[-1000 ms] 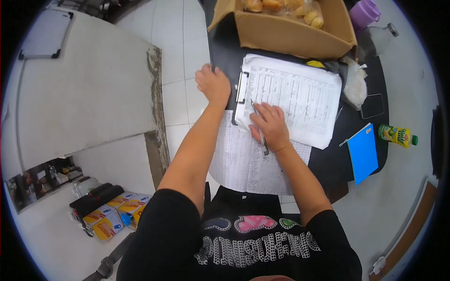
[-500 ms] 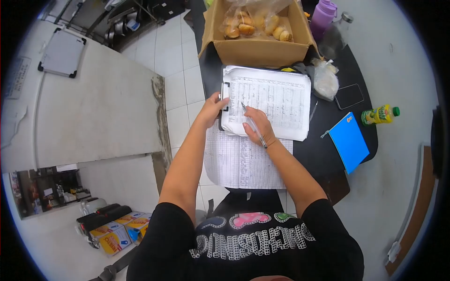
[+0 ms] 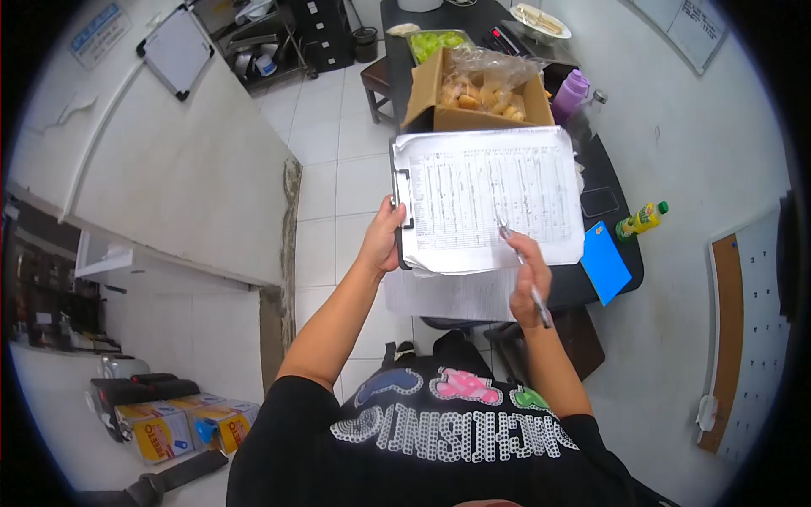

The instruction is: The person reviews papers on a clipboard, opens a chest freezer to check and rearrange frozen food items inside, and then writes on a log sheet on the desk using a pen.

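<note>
A clipboard with a stack of printed sheets is held up above the black table. My left hand grips its left edge beside the metal clip, thumb on top. In my right hand is a pen, its tip end near the lower middle of the top sheet. Beneath the clipboard, another printed sheet shows at the table's near edge.
Behind the clipboard stands a cardboard box with bagged bread. To the right are a purple bottle, a phone, a blue notebook and a yellow-green bottle. A stool stands at the far left.
The clipboard has risen off the table in my left hand, which has closed on its edge. My right hand has shifted right and down with the pen. The view takes in more of the far table.
</note>
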A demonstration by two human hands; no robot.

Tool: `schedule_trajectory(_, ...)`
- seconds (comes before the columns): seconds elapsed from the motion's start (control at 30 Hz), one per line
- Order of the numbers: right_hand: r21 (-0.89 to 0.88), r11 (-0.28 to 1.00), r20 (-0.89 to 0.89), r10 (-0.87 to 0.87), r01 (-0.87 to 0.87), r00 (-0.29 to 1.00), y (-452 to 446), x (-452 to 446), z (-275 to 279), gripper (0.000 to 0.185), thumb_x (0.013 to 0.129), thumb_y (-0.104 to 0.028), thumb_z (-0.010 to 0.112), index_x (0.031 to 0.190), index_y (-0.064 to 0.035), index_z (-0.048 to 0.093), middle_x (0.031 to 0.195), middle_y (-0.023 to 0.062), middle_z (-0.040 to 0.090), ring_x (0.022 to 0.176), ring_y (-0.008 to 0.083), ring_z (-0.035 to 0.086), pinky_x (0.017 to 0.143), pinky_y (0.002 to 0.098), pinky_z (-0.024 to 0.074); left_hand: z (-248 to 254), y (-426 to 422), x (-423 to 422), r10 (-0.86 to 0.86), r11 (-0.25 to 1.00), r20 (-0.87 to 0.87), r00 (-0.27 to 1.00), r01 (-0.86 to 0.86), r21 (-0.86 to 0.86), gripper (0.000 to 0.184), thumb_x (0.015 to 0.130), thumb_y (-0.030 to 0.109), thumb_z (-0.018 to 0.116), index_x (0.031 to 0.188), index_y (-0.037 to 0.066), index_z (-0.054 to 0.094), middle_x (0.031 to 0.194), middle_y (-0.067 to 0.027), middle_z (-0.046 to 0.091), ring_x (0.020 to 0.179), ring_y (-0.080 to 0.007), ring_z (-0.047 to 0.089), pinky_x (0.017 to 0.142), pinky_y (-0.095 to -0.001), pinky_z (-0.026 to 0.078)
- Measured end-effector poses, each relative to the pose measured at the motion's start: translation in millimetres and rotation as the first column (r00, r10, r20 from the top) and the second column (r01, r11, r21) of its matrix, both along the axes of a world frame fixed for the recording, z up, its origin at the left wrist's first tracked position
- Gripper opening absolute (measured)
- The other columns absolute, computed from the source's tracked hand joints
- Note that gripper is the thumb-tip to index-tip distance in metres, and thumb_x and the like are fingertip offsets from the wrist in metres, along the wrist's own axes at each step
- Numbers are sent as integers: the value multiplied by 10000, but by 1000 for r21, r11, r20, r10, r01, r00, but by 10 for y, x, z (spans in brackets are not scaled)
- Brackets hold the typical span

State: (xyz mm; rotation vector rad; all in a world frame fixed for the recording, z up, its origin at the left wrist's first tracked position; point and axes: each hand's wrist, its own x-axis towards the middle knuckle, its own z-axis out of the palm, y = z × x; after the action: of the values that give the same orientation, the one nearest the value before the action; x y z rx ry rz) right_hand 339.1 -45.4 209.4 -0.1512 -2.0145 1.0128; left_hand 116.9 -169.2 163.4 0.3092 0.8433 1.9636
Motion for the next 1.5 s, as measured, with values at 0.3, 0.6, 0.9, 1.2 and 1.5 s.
schedule_trajectory(0.3,255,966,-134,81,-44,988,-699,59,578,180,728,3,564,902,-10,518,902,160,565,859,317,569,778,398,448,631,-761,552,84,989,11,996,-85,117,230,953,118,419,1165,65,349,1118,-127,523,1007,-210,570,854,-362,511)
schedule_trajectory(0.6,546,827,53,130,-138,990,-767,-11,913,350,663,-92,708,986,-63,575,1067,131,575,1102,329,535,924,449,368,1104,-883,911,149,971,-51,987,-137,196,212,959,116,407,1160,72,361,1101,-111,542,991,-190,579,846,-354,512)
schedule_trajectory(0.9,603,776,229,52,-184,972,-893,247,1010,410,735,-281,672,1076,-73,578,1193,151,544,1158,338,494,1004,496,261,1276,-912,1040,143,955,-41,989,-127,270,200,960,131,407,1151,76,393,1125,-115,545,1020,-199,574,868,-360,504)
schedule_trajectory(1.2,653,737,258,2,-176,966,-1002,372,959,357,763,-279,651,1072,-106,603,1218,124,554,1173,307,498,1013,498,243,1307,-898,1057,126,947,-49,991,-106,305,203,957,145,424,1149,83,400,1125,-108,543,1025,-196,570,878,-364,494)
schedule_trajectory(1.5,676,720,250,-26,-155,968,-1084,391,891,318,798,-259,608,1077,-107,606,1209,127,559,1154,306,513,1018,485,235,1274,-917,1019,113,947,-55,992,-90,308,225,959,144,418,1168,62,398,1128,-111,544,1016,-186,573,869,-347,494)
